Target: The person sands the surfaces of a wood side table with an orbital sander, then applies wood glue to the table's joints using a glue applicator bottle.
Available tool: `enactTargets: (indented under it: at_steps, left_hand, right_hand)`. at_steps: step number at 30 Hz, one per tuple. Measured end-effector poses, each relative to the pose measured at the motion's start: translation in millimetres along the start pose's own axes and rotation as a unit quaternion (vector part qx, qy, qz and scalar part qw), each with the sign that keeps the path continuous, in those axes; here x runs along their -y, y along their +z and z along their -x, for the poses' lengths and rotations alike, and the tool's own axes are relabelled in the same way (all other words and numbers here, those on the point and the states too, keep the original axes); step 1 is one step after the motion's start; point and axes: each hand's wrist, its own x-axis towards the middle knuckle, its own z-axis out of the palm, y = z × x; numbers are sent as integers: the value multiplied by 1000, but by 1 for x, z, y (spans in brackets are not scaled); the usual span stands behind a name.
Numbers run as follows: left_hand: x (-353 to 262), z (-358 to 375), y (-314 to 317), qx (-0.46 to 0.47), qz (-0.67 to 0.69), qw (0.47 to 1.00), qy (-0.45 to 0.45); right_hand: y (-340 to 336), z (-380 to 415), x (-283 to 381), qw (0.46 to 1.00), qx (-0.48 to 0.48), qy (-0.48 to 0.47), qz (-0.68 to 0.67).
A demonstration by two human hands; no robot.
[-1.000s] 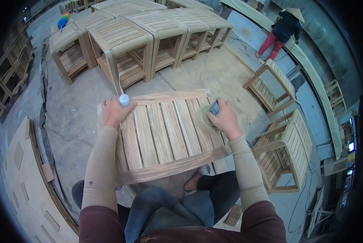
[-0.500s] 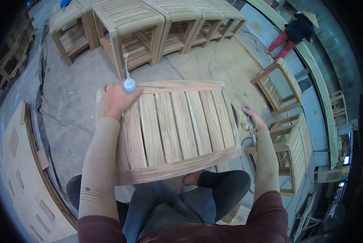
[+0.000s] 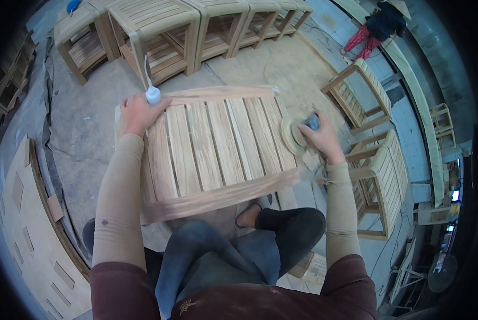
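Observation:
A slatted wooden stool top (image 3: 217, 144) lies tilted before me, above my legs. My left hand (image 3: 138, 114) rests at its far left corner, with a small white squeeze bottle (image 3: 153, 96) between thumb and forefinger. The bottle's long thin spout points up and away. My right hand (image 3: 324, 137) is wrapped round a disc sander (image 3: 297, 135) with a pale round pad and a dark blue-grey body. The pad stands on edge right at the top's right end. The bottle's lower part is hidden by the left hand.
A row of slatted wooden stools (image 3: 159, 24) stands beyond. More stools (image 3: 380, 176) lie on their sides at the right, with cables nearby. A panel with slots (image 3: 41, 240) is at left, a cardboard box (image 3: 311, 268) below right. A person (image 3: 380, 29) bends over at far right.
My right hand has lifted the sander up and left, from beside the stool top to its right end. The left hand keeps its place at the corner with the bottle; the whole view has shifted slightly.

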Motion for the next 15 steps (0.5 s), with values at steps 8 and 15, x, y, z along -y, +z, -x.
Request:
enactTargets:
  at_steps: [8,15]
  left_hand:
    - [7,1,3,12,-5,1000,25]
    - [-2,0,-4,30,-2,1000,-2]
  right_hand:
    - [21,21,59,994,-13,-59,93]
    - [-1,-4,-22,998,31,38,-33]
